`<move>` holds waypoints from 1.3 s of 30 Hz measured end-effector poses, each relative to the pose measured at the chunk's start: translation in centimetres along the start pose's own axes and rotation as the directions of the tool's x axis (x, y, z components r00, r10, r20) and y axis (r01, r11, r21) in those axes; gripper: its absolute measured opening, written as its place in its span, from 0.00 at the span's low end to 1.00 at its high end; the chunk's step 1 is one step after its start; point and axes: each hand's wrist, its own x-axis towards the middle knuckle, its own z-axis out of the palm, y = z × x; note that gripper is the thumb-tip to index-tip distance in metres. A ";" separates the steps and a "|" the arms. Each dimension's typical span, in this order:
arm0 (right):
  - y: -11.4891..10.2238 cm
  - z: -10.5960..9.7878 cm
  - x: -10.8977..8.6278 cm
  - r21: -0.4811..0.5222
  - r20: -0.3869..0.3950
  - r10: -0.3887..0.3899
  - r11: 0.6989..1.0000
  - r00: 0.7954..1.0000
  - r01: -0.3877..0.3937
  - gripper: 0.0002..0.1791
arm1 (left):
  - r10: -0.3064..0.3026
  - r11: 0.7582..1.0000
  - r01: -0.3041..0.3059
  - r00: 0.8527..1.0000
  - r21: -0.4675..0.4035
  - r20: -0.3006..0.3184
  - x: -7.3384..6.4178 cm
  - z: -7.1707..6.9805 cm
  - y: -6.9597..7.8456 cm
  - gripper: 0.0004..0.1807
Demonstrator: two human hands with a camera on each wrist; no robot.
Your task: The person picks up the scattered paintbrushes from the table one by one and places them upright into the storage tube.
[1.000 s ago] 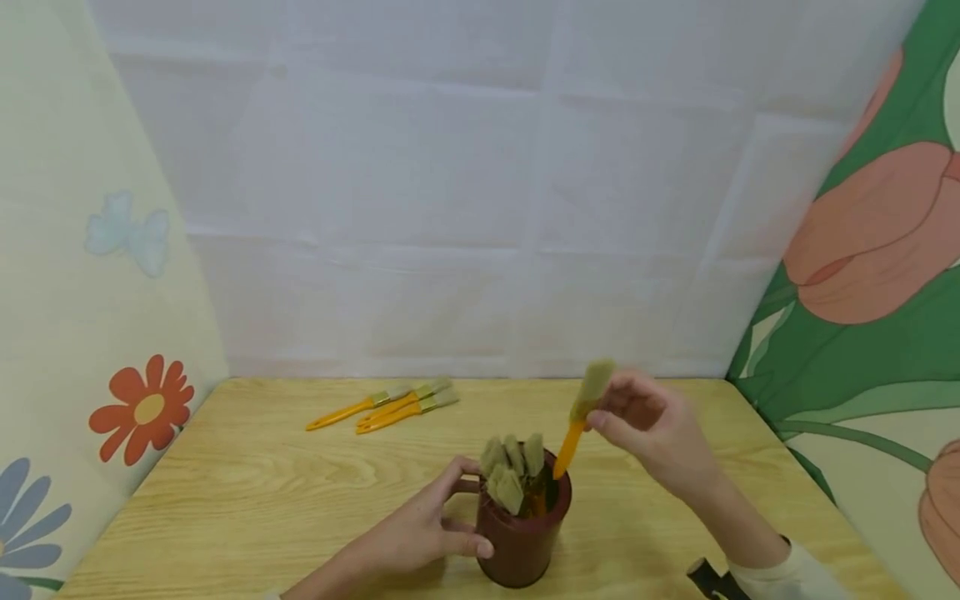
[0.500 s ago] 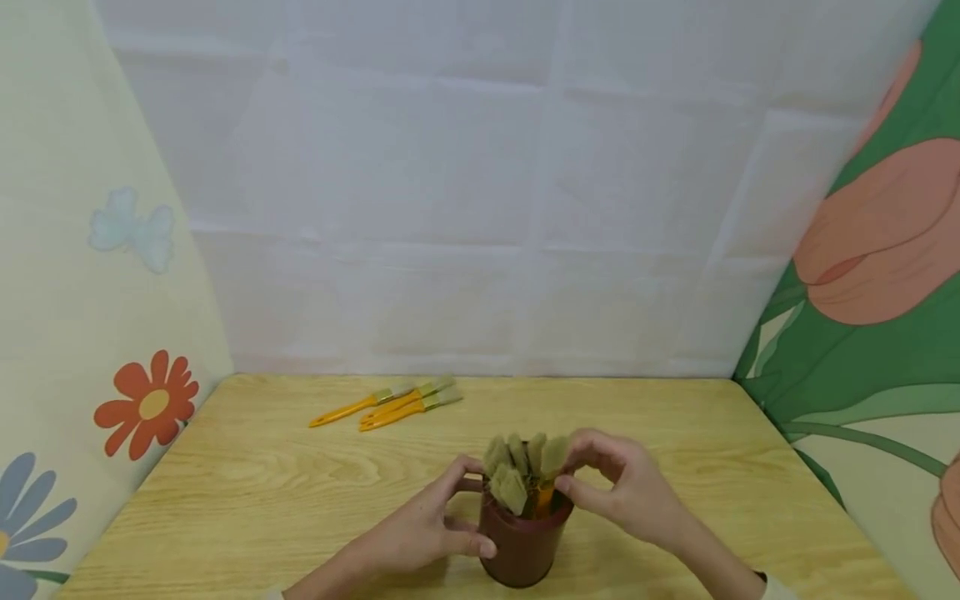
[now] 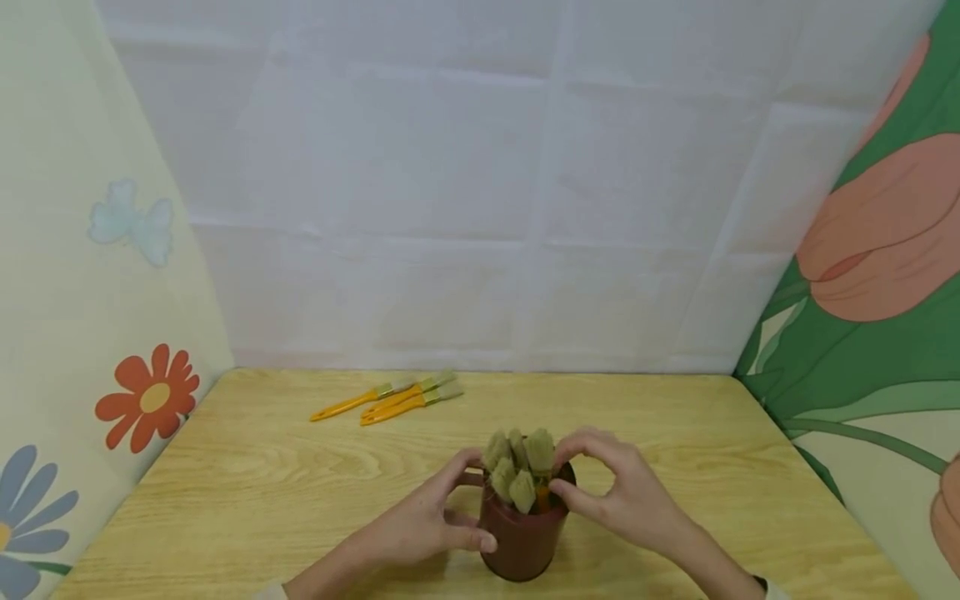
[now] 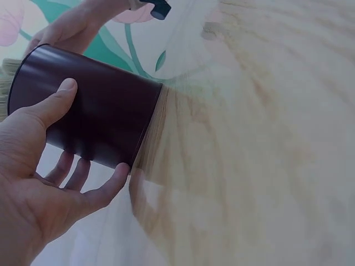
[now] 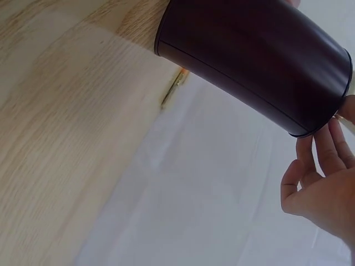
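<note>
A dark red cylindrical brush holder (image 3: 519,546) stands upright on the table, with several paintbrushes (image 3: 498,452) in it, bristles up. My left hand (image 3: 431,525) grips its left side; in the left wrist view the thumb lies along the wall of the holder (image 4: 105,111) and the other fingers curl round beneath. At the right of the rim, my right hand (image 3: 626,492) pinches a paintbrush (image 3: 539,452) whose orange handle is inside the holder. In the right wrist view the holder (image 5: 249,61) hides most of that brush from sight, and the right fingertips are at its rim.
Three orange-handled paintbrushes (image 3: 393,408) lie close together on the wooden table (image 3: 300,492), back left of the holder. A white sheet (image 3: 450,208) hangs behind the table's far edge. Flower-printed panels (image 3: 862,250) flank both sides.
My right hand has lowered the paintbrush into the holder and shifted it left against the other brushes. The left hand has kept its grip on the holder.
</note>
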 end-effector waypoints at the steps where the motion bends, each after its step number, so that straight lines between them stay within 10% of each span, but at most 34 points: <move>1: 0.1 0.0 0.0 -0.001 0.000 -0.009 1.000 1.000 0.009 0.18 | -0.005 1.000 0.005 1.000 0.007 -0.003 0.0 0.0 0.1 0.45; 12: -0.1 -0.2 0.5 0.057 0.010 -0.008 0.998 1.000 0.008 0.17 | 0.020 0.994 -0.016 0.999 0.105 -0.030 -0.3 0.1 1.9 0.47; 24: -0.4 -1.6 1.5 0.051 0.012 0.002 0.999 1.000 -0.003 0.10 | 0.038 0.999 -0.038 0.998 0.010 -0.056 0.1 1.2 1.9 0.39; 32: 1.9 -2.2 8.3 0.047 0.137 0.034 0.998 0.990 -0.041 0.08 | 0.034 0.999 -0.030 0.995 0.045 -0.092 -0.4 1.3 1.3 0.38; 39: 4.9 -2.0 14.0 -0.068 0.323 0.107 0.994 0.940 -0.089 0.12 | 0.012 0.999 -0.009 0.997 0.037 -0.082 -0.2 1.7 2.0 0.37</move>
